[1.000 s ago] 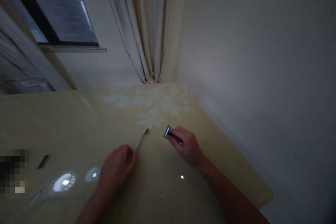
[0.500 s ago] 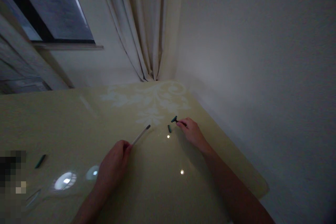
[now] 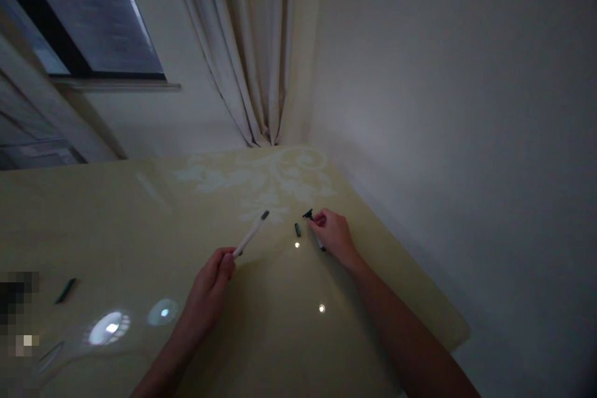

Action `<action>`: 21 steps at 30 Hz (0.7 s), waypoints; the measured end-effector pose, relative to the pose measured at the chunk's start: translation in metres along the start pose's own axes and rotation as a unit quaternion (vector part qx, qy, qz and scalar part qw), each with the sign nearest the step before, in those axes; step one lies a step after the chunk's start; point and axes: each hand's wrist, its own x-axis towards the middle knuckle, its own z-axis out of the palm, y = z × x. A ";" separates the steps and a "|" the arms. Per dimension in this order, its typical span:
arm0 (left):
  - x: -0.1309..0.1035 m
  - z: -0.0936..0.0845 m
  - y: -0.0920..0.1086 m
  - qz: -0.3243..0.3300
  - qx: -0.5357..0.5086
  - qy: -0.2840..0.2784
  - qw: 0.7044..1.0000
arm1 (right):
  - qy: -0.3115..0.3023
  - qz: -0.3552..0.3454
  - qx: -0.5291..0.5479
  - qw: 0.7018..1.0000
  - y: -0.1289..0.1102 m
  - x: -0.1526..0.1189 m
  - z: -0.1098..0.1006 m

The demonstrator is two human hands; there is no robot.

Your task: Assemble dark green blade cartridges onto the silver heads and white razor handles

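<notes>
My left hand [image 3: 215, 277] is closed around the pale handle of a toothbrush [image 3: 252, 234], its dark bristle head pointing up and away over the table. My right hand [image 3: 332, 233] pinches a dark razor [image 3: 308, 214] close below its T-shaped head, above the table. A small dark green razor cap [image 3: 297, 230] lies on the tabletop just left of the razor. Below my right fingers shows a short pale piece with a dark end [image 3: 321, 245]; whether it is part of the razor's handle I cannot tell.
The glossy yellowish table [image 3: 261, 336] has a white floral pattern and lamp reflections. Another dark green strip [image 3: 66, 291] lies at the left, near a thin clear object [image 3: 51, 356] and a blurred-out area. Curtains [image 3: 252, 43] and a wall [image 3: 443, 106] bound the far and right sides.
The toothbrush has tilted up a little more in my left hand. My right hand has turned the razor, so its head shows more edge-on, and shifted slightly left.
</notes>
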 end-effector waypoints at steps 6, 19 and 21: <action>-0.004 0.011 0.009 -0.024 -0.118 -0.016 0.993 | 0.014 -0.004 -0.039 0.999 -0.003 0.000 0.004; -0.015 0.049 0.033 -0.104 -0.298 -0.041 0.948 | 0.055 -0.032 0.049 0.997 -0.013 -0.003 -0.004; -0.018 0.059 0.042 -0.100 -0.299 -0.044 0.948 | 0.048 -0.061 0.099 0.992 -0.025 -0.011 -0.007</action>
